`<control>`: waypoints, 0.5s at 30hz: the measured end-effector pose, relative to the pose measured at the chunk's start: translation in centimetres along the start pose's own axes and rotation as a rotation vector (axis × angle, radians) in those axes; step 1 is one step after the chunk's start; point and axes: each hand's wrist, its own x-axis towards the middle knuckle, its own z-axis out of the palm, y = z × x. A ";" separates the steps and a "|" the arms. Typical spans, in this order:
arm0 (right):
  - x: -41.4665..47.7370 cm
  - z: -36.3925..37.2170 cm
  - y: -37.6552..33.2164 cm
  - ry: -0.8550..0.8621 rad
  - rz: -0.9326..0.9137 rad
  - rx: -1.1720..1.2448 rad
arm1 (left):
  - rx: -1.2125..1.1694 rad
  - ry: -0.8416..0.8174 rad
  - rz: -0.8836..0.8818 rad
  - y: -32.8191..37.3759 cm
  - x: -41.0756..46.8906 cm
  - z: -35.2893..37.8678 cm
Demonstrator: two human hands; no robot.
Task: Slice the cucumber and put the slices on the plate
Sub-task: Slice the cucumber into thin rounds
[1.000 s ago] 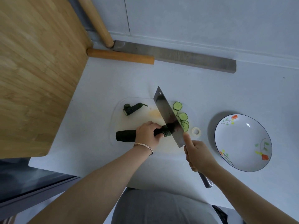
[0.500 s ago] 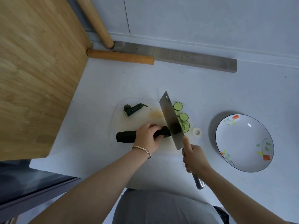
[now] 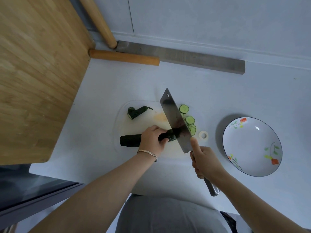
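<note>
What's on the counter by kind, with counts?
Cleaver: 1
Plate: 1
Cutting board: 1
Whole cucumber piece: 1
Cut-off cucumber end: 1
Tape ring: 1
Visible slices: about 4, some hidden by blade
Total: about 10

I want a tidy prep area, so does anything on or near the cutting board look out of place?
One thing: a small white ring, like a roll of tape, lies on the counter right of the cutting board, beside the cucumber slices. It is no cooking item. The cut-off stem end on the board is ordinary scrap.
</note>
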 end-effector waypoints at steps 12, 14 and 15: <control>1.5 1.2 1.3 0.070 -0.047 -0.195 | -0.016 -0.003 -0.031 0.2 0.1 0.0; 2.1 1.8 1.4 0.076 -0.047 -0.213 | -0.013 -0.013 -0.028 0.2 0.1 -0.1; 2.3 2.0 1.6 0.080 -0.043 -0.208 | -0.014 -0.015 -0.030 0.2 0.1 -0.1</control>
